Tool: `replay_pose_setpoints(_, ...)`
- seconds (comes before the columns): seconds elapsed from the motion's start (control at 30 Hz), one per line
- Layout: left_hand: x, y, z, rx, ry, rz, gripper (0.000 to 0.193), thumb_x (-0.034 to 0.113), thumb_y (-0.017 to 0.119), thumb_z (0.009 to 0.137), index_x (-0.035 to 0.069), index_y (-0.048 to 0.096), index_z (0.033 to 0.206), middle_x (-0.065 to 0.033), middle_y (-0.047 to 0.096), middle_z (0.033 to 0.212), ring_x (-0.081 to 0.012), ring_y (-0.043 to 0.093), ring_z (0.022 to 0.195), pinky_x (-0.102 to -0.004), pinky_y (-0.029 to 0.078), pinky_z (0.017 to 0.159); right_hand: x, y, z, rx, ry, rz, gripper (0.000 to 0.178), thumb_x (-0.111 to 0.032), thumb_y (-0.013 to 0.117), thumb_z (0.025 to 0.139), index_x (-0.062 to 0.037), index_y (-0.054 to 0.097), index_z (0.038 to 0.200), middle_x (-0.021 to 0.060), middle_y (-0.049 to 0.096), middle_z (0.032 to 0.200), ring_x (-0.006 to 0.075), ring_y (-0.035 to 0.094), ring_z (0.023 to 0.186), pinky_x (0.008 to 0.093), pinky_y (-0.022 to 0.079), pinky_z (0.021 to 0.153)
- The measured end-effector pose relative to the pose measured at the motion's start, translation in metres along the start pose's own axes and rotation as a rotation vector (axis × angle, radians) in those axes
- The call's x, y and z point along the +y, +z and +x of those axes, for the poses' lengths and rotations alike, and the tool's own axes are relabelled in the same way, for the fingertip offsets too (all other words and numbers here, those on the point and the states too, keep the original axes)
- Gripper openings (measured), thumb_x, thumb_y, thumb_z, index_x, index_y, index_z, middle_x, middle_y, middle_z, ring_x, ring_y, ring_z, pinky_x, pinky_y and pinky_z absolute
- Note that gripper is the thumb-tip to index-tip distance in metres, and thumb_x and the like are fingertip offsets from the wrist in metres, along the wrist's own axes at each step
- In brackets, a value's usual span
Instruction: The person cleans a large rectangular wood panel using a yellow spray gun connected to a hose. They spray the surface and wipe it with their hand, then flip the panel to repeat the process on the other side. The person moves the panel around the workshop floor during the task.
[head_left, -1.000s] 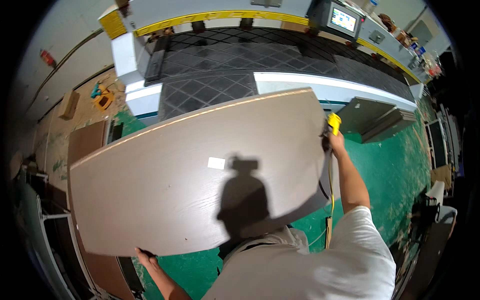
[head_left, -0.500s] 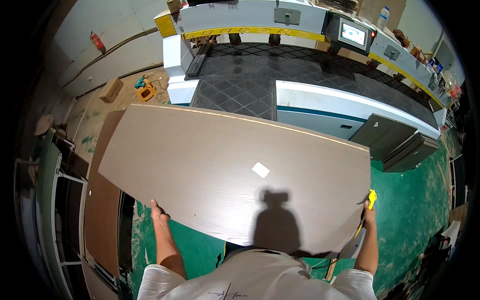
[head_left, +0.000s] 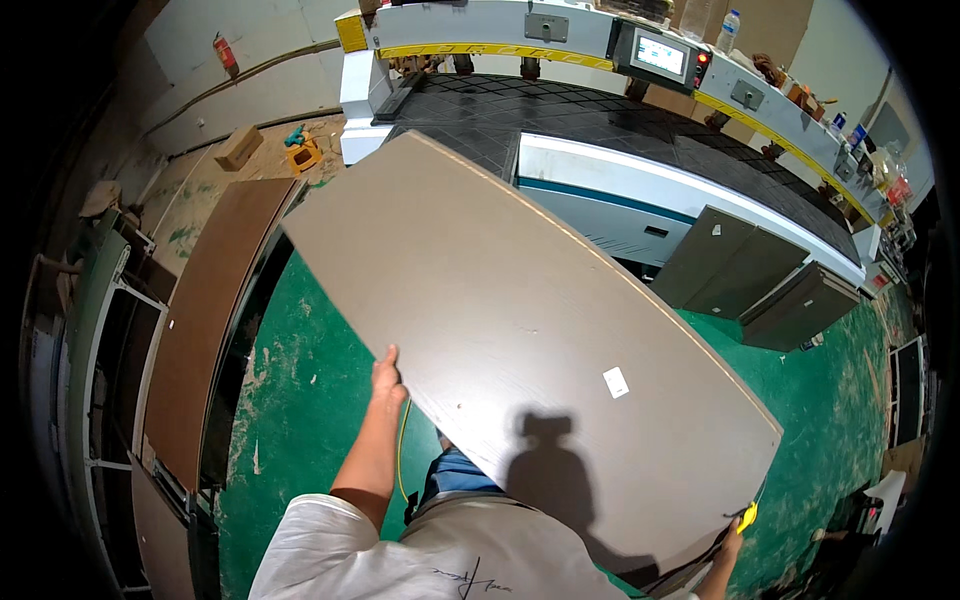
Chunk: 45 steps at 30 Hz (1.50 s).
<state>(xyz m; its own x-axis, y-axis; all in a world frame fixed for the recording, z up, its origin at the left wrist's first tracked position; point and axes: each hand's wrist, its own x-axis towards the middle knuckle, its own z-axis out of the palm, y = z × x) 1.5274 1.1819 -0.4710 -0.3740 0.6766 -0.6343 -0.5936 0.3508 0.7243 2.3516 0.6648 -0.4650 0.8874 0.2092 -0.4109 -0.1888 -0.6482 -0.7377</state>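
Left hand (head_left: 386, 372) grips the near long edge of a large grey-brown wood-grain rectangular panel (head_left: 520, 320), fingers curled over that edge. Right hand (head_left: 733, 532) clasps the panel's lower right corner, closed on it together with a small yellow tool (head_left: 747, 516); a thin yellow cord (head_left: 400, 450) hangs below the board near the left forearm. The panel is held level in the air above the green painted floor (head_left: 310, 390), its far end reaching toward the white machine with a dark gridded bed (head_left: 600, 130). A small white sticker (head_left: 616, 382) sits on the panel's face. Left of it, a long brown board (head_left: 205, 320) lies on a rack.
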Motion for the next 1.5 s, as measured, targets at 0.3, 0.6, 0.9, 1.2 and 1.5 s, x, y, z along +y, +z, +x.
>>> replay_pose_setpoints(0.3,-0.089,0.072,-0.111,-0.404,0.079,0.182,0.080,0.022,0.075,0.091,-0.005,0.028,0.149,-0.0231,0.050,0.142,-0.0327,0.052,0.127,-0.0484,0.045,0.106,0.076,-0.014,-0.152,0.000,0.235,0.202,0.067,-0.057,0.064,0.094,0.0014,0.058,0.126,0.0123,0.069,0.110,0.0302,0.068,0.094,0.0441,0.056,0.082)
replay_pose_setpoints(0.6,-0.179,-0.066,-0.220,-0.986,-0.535,0.589,0.045,0.040,0.072,0.092,0.001,0.066,0.113,-0.0089,0.069,0.083,-0.0156,0.054,0.062,-0.0317,0.044,0.058,0.079,0.079,-0.290,-0.266,0.292,0.641,0.042,-0.035,0.063,0.100,-0.0047,0.057,0.128,0.0103,0.068,0.113,0.0290,0.067,0.090,0.0455,0.057,0.076)
replay_pose_setpoints(0.9,-0.146,-0.253,-0.223,-1.585,0.632,1.018,0.055,0.041,0.075,0.088,0.001,0.064,0.124,-0.0146,0.070,0.098,-0.0259,0.063,0.083,-0.0409,0.050,0.079,0.031,0.221,-0.429,-0.599,0.230,0.458,0.027,-0.030,0.067,0.098,-0.0104,0.052,0.109,0.0041,0.050,0.084,0.0209,0.056,0.065,0.0505,0.062,0.070)
replay_pose_setpoints(1.2,0.024,-0.359,-0.175,-0.275,-0.186,-0.489,0.041,0.042,0.060,0.097,0.010,0.059,0.123,-0.0091,0.069,0.121,-0.0246,0.068,0.108,-0.0439,0.057,0.093,-0.023,0.355,-0.613,-1.579,0.347,-0.082,0.027,-0.022,0.062,0.100,-0.0053,0.056,0.121,0.0105,0.067,0.111,0.0224,0.069,0.091,0.0327,0.055,0.068)
replay_pose_setpoints(1.5,0.101,-0.394,-0.024,0.087,0.102,-0.419,0.045,0.043,0.053,0.101,0.015,0.056,0.136,-0.0051,0.060,0.138,-0.0191,0.057,0.123,-0.0369,0.045,0.100,-0.112,0.352,-0.563,-1.714,-0.659,-0.574,0.033,-0.031,0.064,0.100,-0.0042,0.065,0.118,0.0096,0.070,0.097,0.0144,0.059,0.089,0.0347,0.049,0.084)
